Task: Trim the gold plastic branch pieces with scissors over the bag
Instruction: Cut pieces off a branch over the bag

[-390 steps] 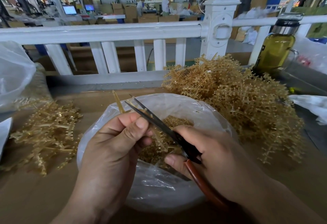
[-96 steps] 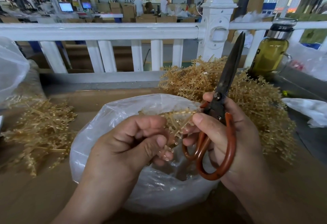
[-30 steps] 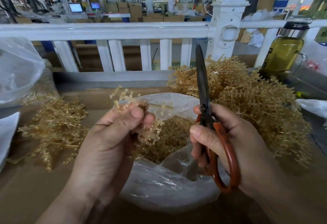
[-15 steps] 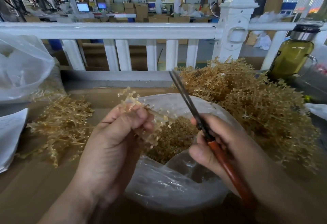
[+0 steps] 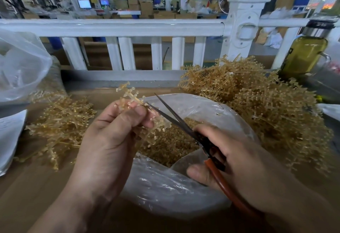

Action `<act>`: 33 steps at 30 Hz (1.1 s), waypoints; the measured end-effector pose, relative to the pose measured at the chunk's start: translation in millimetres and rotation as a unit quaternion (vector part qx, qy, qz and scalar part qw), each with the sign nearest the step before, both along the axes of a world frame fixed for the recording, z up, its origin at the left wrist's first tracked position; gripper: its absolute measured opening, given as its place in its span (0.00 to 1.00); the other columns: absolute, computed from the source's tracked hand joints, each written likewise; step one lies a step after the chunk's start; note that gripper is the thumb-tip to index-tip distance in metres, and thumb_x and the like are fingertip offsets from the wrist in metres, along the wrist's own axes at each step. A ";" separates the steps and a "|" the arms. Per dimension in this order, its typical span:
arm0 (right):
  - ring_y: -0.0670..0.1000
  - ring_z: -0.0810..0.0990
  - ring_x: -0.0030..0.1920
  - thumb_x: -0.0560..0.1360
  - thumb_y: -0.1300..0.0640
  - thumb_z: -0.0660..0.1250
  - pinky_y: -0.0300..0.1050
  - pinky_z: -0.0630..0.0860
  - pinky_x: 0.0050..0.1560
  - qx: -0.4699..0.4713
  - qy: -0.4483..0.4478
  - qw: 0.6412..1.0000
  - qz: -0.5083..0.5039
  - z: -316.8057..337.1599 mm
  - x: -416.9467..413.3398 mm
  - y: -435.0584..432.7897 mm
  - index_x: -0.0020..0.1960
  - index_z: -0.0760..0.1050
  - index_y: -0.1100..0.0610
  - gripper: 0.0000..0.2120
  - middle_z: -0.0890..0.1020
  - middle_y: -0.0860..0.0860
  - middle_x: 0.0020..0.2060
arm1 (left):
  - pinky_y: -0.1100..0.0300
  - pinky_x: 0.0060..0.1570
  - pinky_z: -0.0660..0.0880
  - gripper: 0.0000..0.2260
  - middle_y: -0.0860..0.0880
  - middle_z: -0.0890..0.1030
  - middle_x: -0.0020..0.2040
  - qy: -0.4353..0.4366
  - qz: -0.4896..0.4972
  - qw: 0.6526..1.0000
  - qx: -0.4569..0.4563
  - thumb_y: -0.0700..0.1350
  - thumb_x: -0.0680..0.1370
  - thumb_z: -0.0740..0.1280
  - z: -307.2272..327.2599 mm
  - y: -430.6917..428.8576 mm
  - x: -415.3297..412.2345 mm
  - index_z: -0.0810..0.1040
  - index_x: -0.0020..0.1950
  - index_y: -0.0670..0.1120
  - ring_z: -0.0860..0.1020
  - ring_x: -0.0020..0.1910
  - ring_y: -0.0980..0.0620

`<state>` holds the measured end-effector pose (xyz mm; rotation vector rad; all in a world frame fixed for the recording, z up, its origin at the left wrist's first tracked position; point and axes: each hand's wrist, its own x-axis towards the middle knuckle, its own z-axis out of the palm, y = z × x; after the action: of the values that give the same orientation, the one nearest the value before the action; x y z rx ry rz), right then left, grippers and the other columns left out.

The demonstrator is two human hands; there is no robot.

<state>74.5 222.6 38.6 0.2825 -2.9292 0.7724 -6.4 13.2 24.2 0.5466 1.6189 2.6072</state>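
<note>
Your left hand point(image 5: 114, 133) pinches a gold branch piece point(image 5: 128, 94) btwn thumb & fingers, over the far-left rim of the clear bag point(image 5: 165, 186). Your right hand point(image 5: 230, 161) grips the orange-handled scissors point(image 5: 174, 118), blades parted, tips at the piece. Step in hand: the cut itself, w/ trimmed bits point(image 5: 171, 140) heaped in the bag at the front-centre of the counter point(image 5: 27, 196). Next move likely needs the blades closed on the stem so the offcut drops inside. An untrimmed heap point(image 5: 266, 107) sits far-right, a smaller pile point(image 5: 62, 122) at left.
</note>
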 end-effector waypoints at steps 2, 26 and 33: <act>0.32 0.72 0.53 0.66 0.21 0.58 0.30 0.69 0.40 0.005 0.002 1.000 0.004 0.5 0.5 -0.1 0.66 0.57 0.32 0.32 0.69 0.28 0.53 | 0.61 0.46 0.79 0.04 0.48 0.81 0.37 0.001 0.018 1.000 -0.014 0.43 0.73 0.70 -0.9 0.1 -0.4 0.82 0.38 0.49 0.80 0.38 0.53; 0.38 0.76 0.38 0.70 0.26 0.62 0.31 0.70 0.34 -0.011 0.087 0.996 0.018 -6.0 -2.2 4.2 0.60 0.72 0.41 0.26 0.76 0.38 0.38 | 0.62 0.43 0.79 0.03 0.46 0.82 0.37 0.007 0.041 0.996 -0.077 0.46 0.72 0.72 -0.9 1.6 1.4 0.85 0.39 0.49 0.81 0.40 0.50; 0.40 0.78 0.38 0.69 0.25 0.61 0.37 0.74 0.36 -0.016 0.102 0.994 0.019 -9.7 -3.7 5.2 0.61 0.70 0.39 0.27 0.77 0.40 0.38 | 0.62 0.41 0.79 0.04 0.46 0.83 0.37 0.010 0.035 0.996 -0.083 0.45 0.72 0.71 0.2 -0.1 1.8 0.85 0.38 0.50 0.81 0.40 0.51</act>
<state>70.8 227.7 28.9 0.3918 -2.7244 0.7469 -4.6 13.2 24.4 0.5176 1.8726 2.4893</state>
